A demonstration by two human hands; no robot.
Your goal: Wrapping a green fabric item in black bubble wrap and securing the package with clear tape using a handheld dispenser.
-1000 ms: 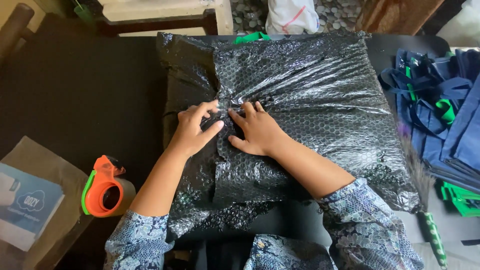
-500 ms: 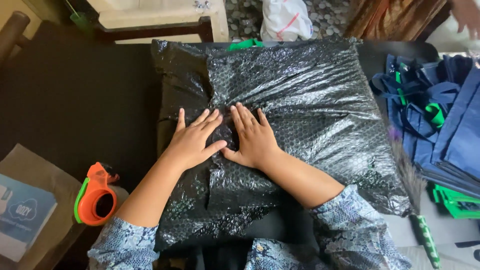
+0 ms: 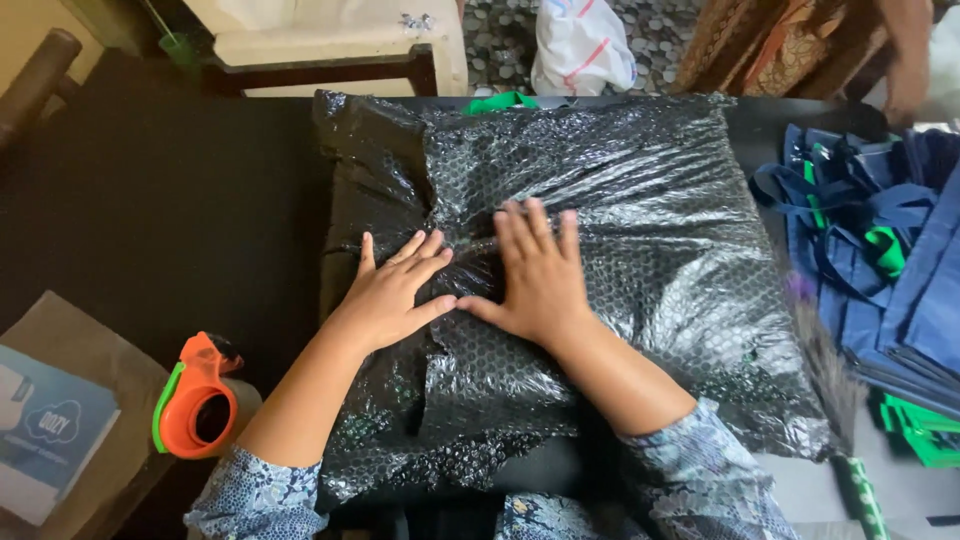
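A large parcel wrapped in black bubble wrap (image 3: 640, 190) lies on a dark table (image 3: 170, 210) in front of me. My left hand (image 3: 388, 290) rests flat on the wrap near its middle seam, fingers spread. Beside it, my right hand (image 3: 538, 272) presses palm-down on the wrap with fingers stretched toward the far side. The thumbs nearly meet. Neither hand holds anything. Both sleeves are blue patterned cloth.
An orange and green tape dispenser (image 3: 195, 400) sits at the left near a brown package with a blue card (image 3: 45, 425). Blue and green fabric bags (image 3: 890, 260) are piled at the right. Another person's hand (image 3: 905, 70) shows at the top right. A white bag (image 3: 580, 45) lies beyond the table.
Both hands went from pinching the wrap's seam to lying flat on it. My right hand has slid a little to the right and farther away.
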